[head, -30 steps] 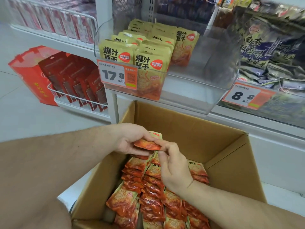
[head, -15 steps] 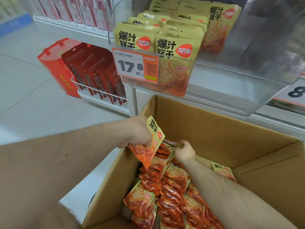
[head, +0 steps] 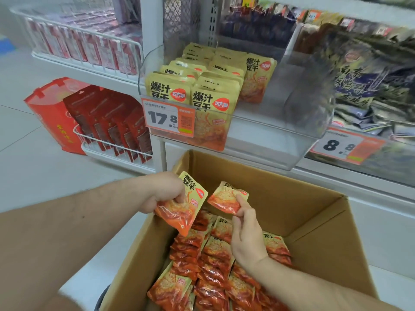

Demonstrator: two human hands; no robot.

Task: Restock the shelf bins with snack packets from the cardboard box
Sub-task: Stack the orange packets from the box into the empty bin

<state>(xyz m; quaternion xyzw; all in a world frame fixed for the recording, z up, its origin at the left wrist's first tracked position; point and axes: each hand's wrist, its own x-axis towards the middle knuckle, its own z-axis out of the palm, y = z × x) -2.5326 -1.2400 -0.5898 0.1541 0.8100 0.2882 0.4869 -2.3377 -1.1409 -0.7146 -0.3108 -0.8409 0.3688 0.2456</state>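
With both hands lifted over the cardboard box (head: 280, 198), each one has a snack packet: the left hand (head: 161, 194) grips the left packet (head: 184, 205) with its fingers (head: 179, 199) curled over the lower orange half, and the right hand (head: 247, 234) pinches the right packet (head: 226, 199) by its lower edge between thumb and forefinger. Neither hand is slack or empty.

Key relation: the clear shelf bin (head: 258, 122) sits up and forward of both hands, directly above the far wall of the box. The left packet stands close to upright, long axis tilted a little, yellow top pointing toward the bin. The right packet lies more tilted, face up, with its top edge away from the person. The bin's stocked packets (head: 197, 95) fill the left side in upright rows; the right side looks bare, though reflections blur it. The right hand is roughly below that bare part, the left hand below the price tag (head: 168, 117) side.

Judgement: the next move is a lift up and forward over the bin's front lip, and the right packet likely needs turning upright first to match the rows. Many more loose packets (head: 208, 277) lie in the box, so the restock looks far from done.
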